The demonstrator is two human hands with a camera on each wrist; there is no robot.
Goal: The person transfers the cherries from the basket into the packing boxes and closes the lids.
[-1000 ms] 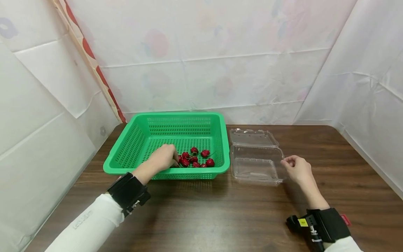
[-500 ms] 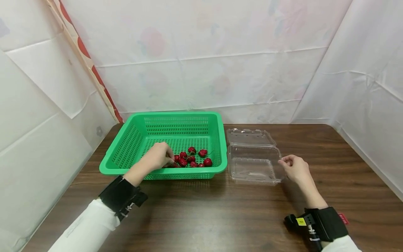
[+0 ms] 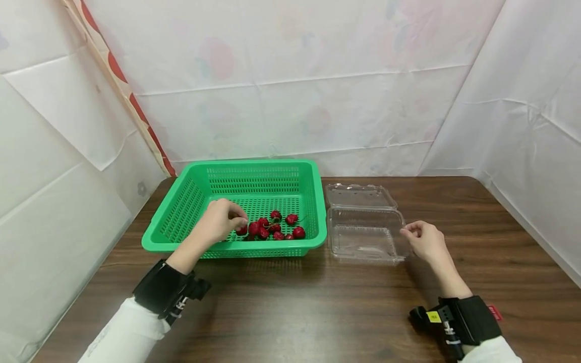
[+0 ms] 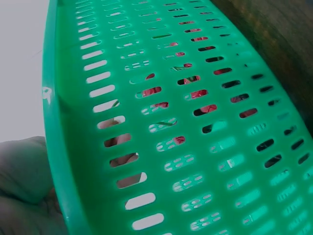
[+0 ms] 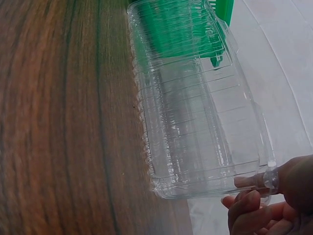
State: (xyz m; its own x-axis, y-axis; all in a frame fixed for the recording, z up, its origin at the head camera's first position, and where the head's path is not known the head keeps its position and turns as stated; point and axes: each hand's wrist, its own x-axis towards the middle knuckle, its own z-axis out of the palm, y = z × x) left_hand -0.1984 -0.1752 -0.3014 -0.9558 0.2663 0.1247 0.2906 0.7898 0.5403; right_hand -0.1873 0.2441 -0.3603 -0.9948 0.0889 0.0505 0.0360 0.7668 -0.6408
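Observation:
My left hand (image 3: 218, 220) is over the front part of a green plastic basket (image 3: 317, 201) in the head view. Its thumb and fingertips pinch a dark red cherry (image 3: 241, 230). Several more cherries (image 3: 264, 232), some with thin stems, lie close by on the basket floor. The left wrist view mostly shows the slotted basket wall (image 4: 78, 147), with part of the left hand (image 4: 24, 181) beyond its rim. My right hand (image 3: 426, 243) pinches the right rim of a clear plastic clamshell box (image 3: 365, 237), which lies with its lid (image 3: 360, 196) folded back.
The basket and the clamshell stand side by side on a dark brown wooden table (image 3: 308, 307). White patterned sheets (image 3: 290, 91) hang behind and at both sides. A black strap with a device (image 3: 458, 322) is on each wrist.
My left hand has drawn left and slightly up from the pile, with a cherry at its fingertips. The right hand keeps its hold on the box rim. The head view has shifted slightly.

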